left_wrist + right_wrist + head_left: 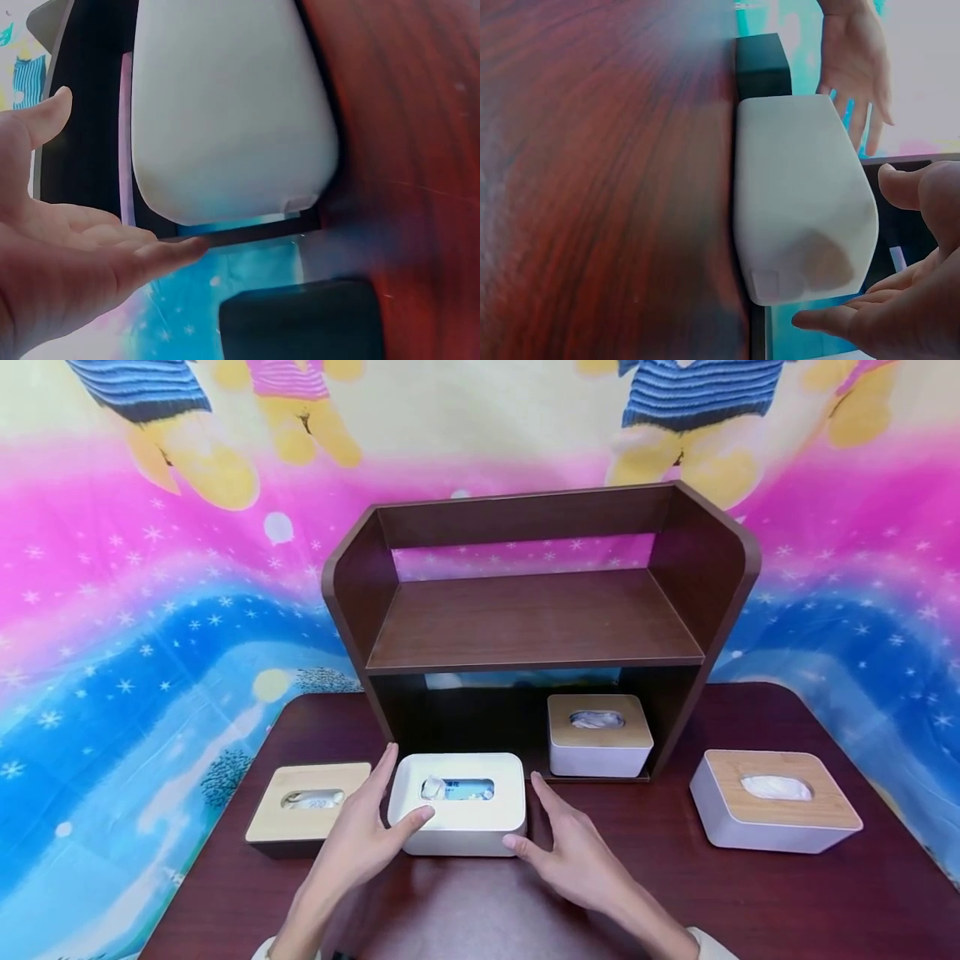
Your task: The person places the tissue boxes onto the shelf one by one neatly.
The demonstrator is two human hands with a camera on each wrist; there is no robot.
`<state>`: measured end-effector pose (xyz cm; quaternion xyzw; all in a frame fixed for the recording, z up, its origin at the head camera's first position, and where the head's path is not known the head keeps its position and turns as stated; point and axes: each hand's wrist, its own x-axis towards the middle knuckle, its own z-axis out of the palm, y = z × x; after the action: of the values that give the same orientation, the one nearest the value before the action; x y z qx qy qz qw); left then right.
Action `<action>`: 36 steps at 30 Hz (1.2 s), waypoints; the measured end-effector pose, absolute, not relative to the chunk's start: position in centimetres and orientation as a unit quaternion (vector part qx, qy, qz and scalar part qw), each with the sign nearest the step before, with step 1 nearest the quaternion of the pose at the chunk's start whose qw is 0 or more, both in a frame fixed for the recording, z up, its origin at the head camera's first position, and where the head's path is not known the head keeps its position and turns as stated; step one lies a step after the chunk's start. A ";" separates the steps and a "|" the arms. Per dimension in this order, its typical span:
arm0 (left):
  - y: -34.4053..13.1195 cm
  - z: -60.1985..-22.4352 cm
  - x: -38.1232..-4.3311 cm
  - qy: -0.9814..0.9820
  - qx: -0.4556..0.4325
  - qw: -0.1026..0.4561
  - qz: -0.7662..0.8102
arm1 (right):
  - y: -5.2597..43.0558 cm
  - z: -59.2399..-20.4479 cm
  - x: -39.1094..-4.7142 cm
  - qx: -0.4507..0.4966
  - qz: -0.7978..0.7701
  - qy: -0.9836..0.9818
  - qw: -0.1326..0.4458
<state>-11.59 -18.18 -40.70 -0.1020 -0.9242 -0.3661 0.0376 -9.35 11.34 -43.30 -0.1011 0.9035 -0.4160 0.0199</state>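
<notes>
A white tissue box [465, 843] with an oval slot in its top sits on the table, right in front of the lower shelf. My left hand [367, 827] is at its left end, fingers straight and thumb over the near corner. At the right end my right hand [573, 860] faces it, fingers extended and thumb tip by the near corner. In the right wrist view a gap shows between the right hand [907, 292] and the white box [802, 195]. The left wrist view has the left hand's [82, 255] fingers spread beside the box's rounded end.
A dark brown two-tier shelf [540, 618] stands behind. Inside its lower tier at the right is a wood-topped tissue box [600, 760]. Another wood-topped box [780, 810] stands far right on the table [637, 827]. A dark box with a light wooden lid [277, 814] is at the left.
</notes>
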 end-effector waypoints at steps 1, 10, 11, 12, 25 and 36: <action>-18.4 -40.8 -11.5 -0.922 -0.101 0.034 -0.373 | 11.2 -43.4 -9.4 -0.102 -0.416 0.904 0.020; -19.7 -41.6 -10.8 -0.888 -0.073 -0.040 -0.453 | 10.5 -43.9 -9.6 -0.089 -0.424 0.901 0.032; -19.8 -41.7 -10.8 -0.882 -0.073 -0.046 -0.462 | 10.4 -43.9 -9.6 -0.089 -0.428 0.899 0.032; -19.8 -41.8 -10.8 -0.877 -0.071 -0.051 -0.473 | 10.3 -44.0 -9.6 -0.089 -0.432 0.897 0.031; -19.6 -42.4 -10.3 -0.869 -0.041 -0.063 -0.489 | 9.9 -44.3 -9.3 -0.095 -0.436 0.895 0.011; -19.4 -43.1 -9.7 -0.879 -0.017 -0.033 -0.475 | 9.5 -44.4 -8.7 -0.095 -0.431 0.897 -0.024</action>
<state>-9.74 -19.37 -43.07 -0.0169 -0.8790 -0.4755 -0.0331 -8.66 9.47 -44.38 -0.0947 0.8971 -0.4310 -0.0240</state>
